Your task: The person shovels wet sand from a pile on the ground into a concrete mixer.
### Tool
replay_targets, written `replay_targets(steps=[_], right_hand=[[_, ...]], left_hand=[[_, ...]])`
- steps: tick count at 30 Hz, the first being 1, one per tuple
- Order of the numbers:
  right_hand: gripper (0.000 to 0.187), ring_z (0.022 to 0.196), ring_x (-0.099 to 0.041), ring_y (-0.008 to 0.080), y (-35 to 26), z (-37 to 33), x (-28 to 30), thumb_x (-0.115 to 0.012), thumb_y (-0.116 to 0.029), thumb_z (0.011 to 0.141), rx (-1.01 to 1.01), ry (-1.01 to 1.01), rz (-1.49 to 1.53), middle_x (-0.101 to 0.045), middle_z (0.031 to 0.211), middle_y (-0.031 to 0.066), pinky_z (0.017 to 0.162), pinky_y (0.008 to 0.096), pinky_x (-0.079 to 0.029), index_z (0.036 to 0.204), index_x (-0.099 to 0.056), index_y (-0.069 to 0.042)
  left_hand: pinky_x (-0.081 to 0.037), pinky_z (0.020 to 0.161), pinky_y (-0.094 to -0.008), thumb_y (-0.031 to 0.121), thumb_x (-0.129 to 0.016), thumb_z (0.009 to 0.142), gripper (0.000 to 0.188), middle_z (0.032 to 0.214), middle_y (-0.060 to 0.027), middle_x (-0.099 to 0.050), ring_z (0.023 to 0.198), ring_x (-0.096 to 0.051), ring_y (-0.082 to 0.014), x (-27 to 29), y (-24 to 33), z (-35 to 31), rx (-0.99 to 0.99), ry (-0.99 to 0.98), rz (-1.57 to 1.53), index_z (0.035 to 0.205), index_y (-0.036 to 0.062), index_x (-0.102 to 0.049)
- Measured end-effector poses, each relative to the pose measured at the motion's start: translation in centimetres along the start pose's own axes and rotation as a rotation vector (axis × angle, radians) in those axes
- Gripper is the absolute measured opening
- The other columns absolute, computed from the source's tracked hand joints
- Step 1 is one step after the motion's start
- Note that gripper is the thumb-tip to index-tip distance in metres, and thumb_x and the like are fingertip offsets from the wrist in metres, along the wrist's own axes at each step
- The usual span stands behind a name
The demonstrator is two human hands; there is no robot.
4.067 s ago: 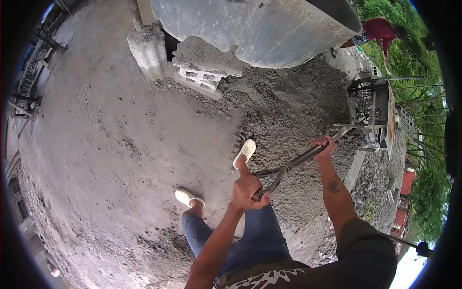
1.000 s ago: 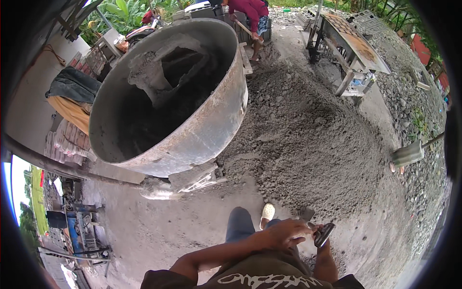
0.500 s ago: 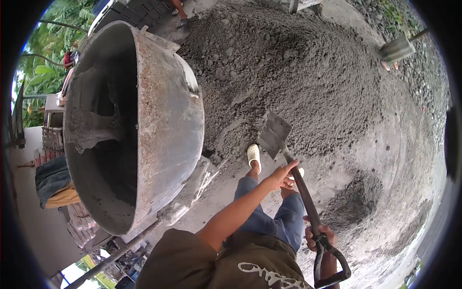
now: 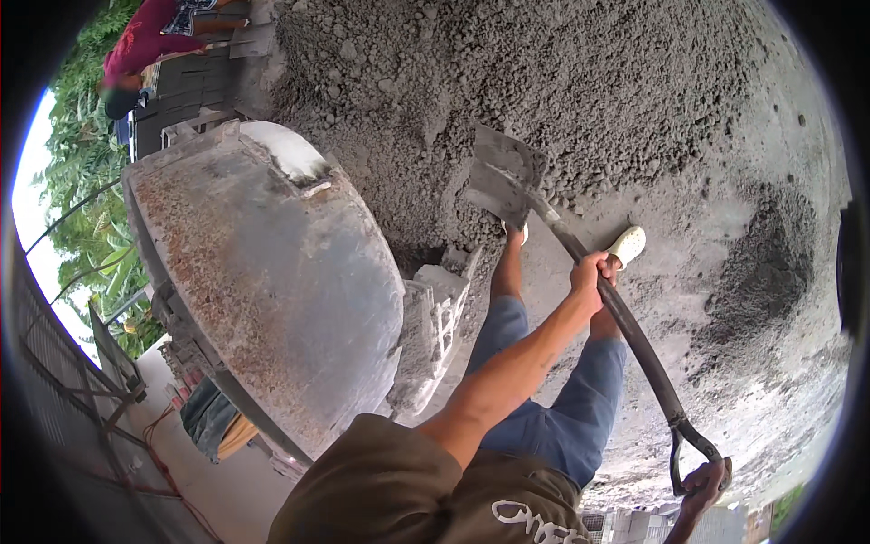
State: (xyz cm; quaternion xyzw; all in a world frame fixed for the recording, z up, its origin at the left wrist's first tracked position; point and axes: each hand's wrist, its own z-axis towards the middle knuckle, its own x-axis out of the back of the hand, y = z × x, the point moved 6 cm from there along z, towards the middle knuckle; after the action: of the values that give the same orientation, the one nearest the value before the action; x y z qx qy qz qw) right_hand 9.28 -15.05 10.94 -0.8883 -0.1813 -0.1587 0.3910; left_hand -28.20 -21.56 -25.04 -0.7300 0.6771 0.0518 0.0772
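Observation:
A square-bladed shovel [image 4: 639,340] slants across my front, its grey, crusted blade [image 4: 501,172] at the lower edge of a large grey gravelly pile [image 4: 580,82]. My left hand [image 4: 594,274] is closed round the shaft, partway between blade and handle. At the near end, my right hand [image 4: 705,482] wraps the D-shaped handle. Nothing lies heaped on the blade. It covers part of my left foot, while my right shoe [image 4: 627,246], a pale clog, stands on the dusty ground beside the shaft.
Close on my left stands a big rusty mixer drum [image 4: 281,281], with a crusted metal frame [image 4: 435,335] by its base. A smaller dark heap [image 4: 766,272] lies to the right. Another person in a red shirt [image 4: 145,36] is at the far left beside stacked grey blocks [image 4: 190,91].
My right hand has shifted from the shaft's lower end onto the D-handle. My left hand grips the shaft more fully. My feet stand wider apart, and the view has turned, hiding the drum's mouth.

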Motion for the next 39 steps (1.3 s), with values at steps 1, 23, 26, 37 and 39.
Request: replay_targets(steps=[1,23,26,37,39], right_hand=[[0.035,0.034,-0.032,0.0075,-0.2,0.7,1.7,-0.051,-0.034,0.103,-0.012,0.053,0.011,-0.032,0.051,-0.0039,0.032,0.0239,-0.029,0.077,-0.040,-0.012],[0.037,0.033,-0.040,0.0127,12.3,28.8,-51.2,-0.069,-0.031,0.090,-0.321,-0.328,0.137,-0.043,0.049,0.0017,0.031,0.0289,-0.035,0.068,-0.050,-0.007],[0.036,0.034,-0.043,0.0144,13.3,27.3,-43.8,-0.069,-0.027,0.088,-0.347,-0.275,0.148,-0.045,0.048,0.0032,0.033,0.0298,-0.035,0.065,-0.052,-0.006],[0.038,0.036,-0.044,0.0178,19.9,19.9,-17.9,-0.064,-0.036,0.090,-0.689,-0.136,0.510,-0.044,0.050,0.0037,0.035,0.0371,-0.041,0.069,-0.047,-0.010],[0.034,0.039,-0.044,0.0149,21.3,19.4,-15.9,-0.064,-0.039,0.090,-0.871,-0.210,0.616,-0.044,0.051,0.0014,0.038,0.0364,-0.042,0.074,-0.048,-0.013]], left_hand=[[-0.044,0.050,-0.0328,0.014,-0.065,0.083,0.025,0.056,0.0001,-0.043,0.049,-0.046,-0.0147,-0.9,-1.5,-0.2,0.068,0.106,0.029,0.067,0.0140,-0.046],[-0.047,0.056,-0.0356,0.007,-0.056,0.087,0.014,0.062,-0.0008,-0.043,0.055,-0.045,-0.0177,15.3,41.8,24.2,-0.325,0.485,0.028,0.078,0.0112,-0.047],[-0.048,0.057,-0.0362,0.009,-0.058,0.087,0.016,0.062,-0.0015,-0.044,0.055,-0.046,-0.0184,14.6,36.2,22.4,-0.313,0.473,0.113,0.075,0.0114,-0.047],[-0.052,0.068,-0.0432,0.012,-0.062,0.090,0.013,0.071,-0.0024,-0.047,0.065,-0.053,-0.0208,-1.2,17.3,8.2,-0.267,0.268,0.421,0.084,0.0107,-0.050],[-0.052,0.068,-0.0407,0.013,-0.066,0.087,0.015,0.074,-0.0029,-0.050,0.066,-0.054,-0.0206,-6.9,14.3,4.4,-0.328,0.236,0.515,0.084,0.0105,-0.052]])
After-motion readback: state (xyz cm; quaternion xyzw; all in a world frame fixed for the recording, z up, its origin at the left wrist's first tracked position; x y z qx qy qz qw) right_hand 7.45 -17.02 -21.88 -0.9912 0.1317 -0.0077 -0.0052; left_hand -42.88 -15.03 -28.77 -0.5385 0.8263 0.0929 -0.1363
